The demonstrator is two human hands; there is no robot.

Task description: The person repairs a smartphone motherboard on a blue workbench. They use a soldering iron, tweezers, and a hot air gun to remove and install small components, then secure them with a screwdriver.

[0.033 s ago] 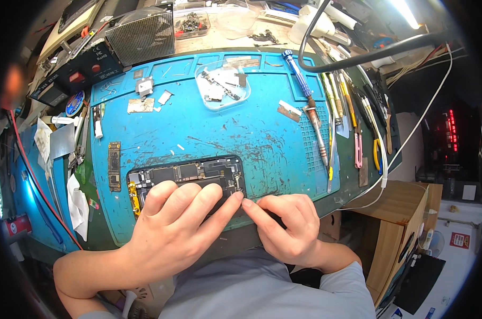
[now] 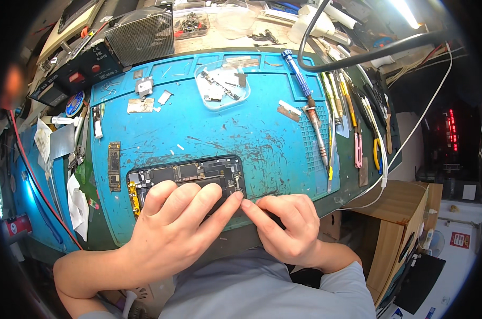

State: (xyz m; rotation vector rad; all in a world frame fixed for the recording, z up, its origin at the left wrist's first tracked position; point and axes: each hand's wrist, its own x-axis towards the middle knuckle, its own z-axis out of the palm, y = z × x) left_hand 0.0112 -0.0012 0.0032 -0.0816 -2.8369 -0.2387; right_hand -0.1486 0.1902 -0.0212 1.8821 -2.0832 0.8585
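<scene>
An opened phone point(image 2: 169, 173) lies on the blue mat, its circuit boards and dark inner parts exposed and a yellow strip point(image 2: 134, 198) at its left end. My left hand point(image 2: 169, 231) is laid over the phone's near side with bent fingers, gripping it; its index fingertip touches the near right corner. Close beside that fingertip, my right hand point(image 2: 291, 228) has its index finger pointing at the same corner and its other fingers curled in. Whatever those curled fingers hold is hidden. My left thumb and the phone's near edge are mostly covered.
A clear tray point(image 2: 203, 102) of small metal parts sits farther back on the blue mat point(image 2: 161, 130). Left of the phone lies a narrow circuit board point(image 2: 114, 165). A blue-handled screwdriver point(image 2: 299, 77), tweezers and other tools line the right side. A black cable point(image 2: 368, 57) arches overhead.
</scene>
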